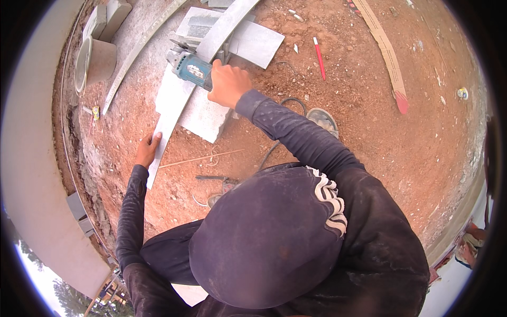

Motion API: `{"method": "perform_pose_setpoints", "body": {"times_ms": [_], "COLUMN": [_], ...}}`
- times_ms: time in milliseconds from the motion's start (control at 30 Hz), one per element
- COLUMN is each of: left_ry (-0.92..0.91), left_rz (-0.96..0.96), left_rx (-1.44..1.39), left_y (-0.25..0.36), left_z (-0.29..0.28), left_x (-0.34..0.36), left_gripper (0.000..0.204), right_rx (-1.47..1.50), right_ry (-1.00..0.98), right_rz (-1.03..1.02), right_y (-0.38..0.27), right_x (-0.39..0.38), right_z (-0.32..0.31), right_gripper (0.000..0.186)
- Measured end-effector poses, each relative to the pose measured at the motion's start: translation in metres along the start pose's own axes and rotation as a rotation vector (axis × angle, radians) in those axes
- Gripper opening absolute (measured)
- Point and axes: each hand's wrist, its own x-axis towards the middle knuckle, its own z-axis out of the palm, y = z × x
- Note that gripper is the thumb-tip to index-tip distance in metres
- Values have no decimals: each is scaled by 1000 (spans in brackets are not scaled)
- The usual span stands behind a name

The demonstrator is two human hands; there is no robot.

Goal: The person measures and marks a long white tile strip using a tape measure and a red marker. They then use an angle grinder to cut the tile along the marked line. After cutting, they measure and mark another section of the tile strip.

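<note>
My right hand (231, 84) is wrapped round the body of a blue-green angle grinder (193, 70). The grinder's disc end (182, 46) lies over a long, narrow pale tile strip (177, 103); I cannot tell whether the disc touches it. Toward the strip's near end, my left hand (148, 150) grips its edge, with the thumb on top. Under the strip are grey-white slabs (206, 119), and the strip runs on past the grinder to the far edge of the view. Beside it on the right lies a wider grey tile (257, 43).
A pale bucket (95, 63) lies tipped at the left, near concrete blocks (113, 18). A curved pale strip (140, 50), a tape measure (96, 112), a red marker (319, 59) and a long cardboard piece (381, 47) lie on reddish soil. A black cable (269, 153) runs near my foot.
</note>
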Motion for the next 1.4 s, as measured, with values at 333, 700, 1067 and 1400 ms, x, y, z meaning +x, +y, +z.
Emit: {"method": "perform_pose_setpoints", "body": {"times_ms": [333,700,1067,1400], "left_ry": [3,8,11,-12], "left_rz": [27,34,49,52], "left_rx": [-16,11,20,36], "left_y": [-1,-3,2,6], "left_z": [0,0,0,-3], "left_x": [0,1,0,0], "left_gripper": [52,53,53,49], "right_rx": [45,61,51,61], "right_ry": [5,-6,-27,-19], "right_rz": [3,3,28,30], "right_y": [-1,4,6,10], "right_x": [-9,-17,-25,-35], "right_z": [-6,-9,-14,-20], "right_gripper": [39,40,40,39]}}
